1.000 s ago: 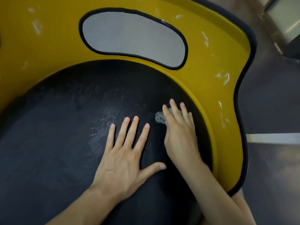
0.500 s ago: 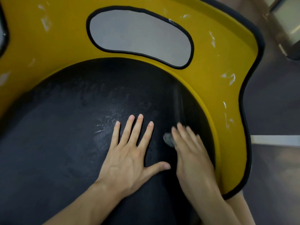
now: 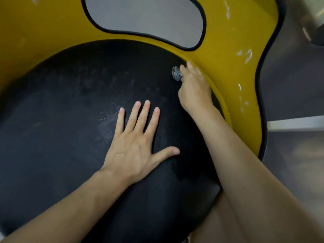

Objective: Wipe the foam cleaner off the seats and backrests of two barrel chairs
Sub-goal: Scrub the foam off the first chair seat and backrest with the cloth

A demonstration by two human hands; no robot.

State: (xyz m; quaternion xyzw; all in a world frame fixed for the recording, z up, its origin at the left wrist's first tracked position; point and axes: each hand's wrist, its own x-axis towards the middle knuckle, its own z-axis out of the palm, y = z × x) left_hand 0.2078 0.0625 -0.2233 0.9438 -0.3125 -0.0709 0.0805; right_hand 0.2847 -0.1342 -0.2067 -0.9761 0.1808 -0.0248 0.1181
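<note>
Left hand [image 3: 133, 146] lies flat on the black seat [image 3: 61, 120], fingers straight and spread wide, thumb out toward the right arm. Faint wet sheen [image 3: 108, 118] just past its little finger. Right hand [image 3: 194, 90], ahead and to the right of the left, curls its fingers round a small grey cloth [image 3: 176, 73] and presses it on the seat's edge, just beside the yellow backrest [image 3: 228, 41]. White foam streaks [image 3: 245, 55] on the backrest, beyond and right of that hand.
</note>
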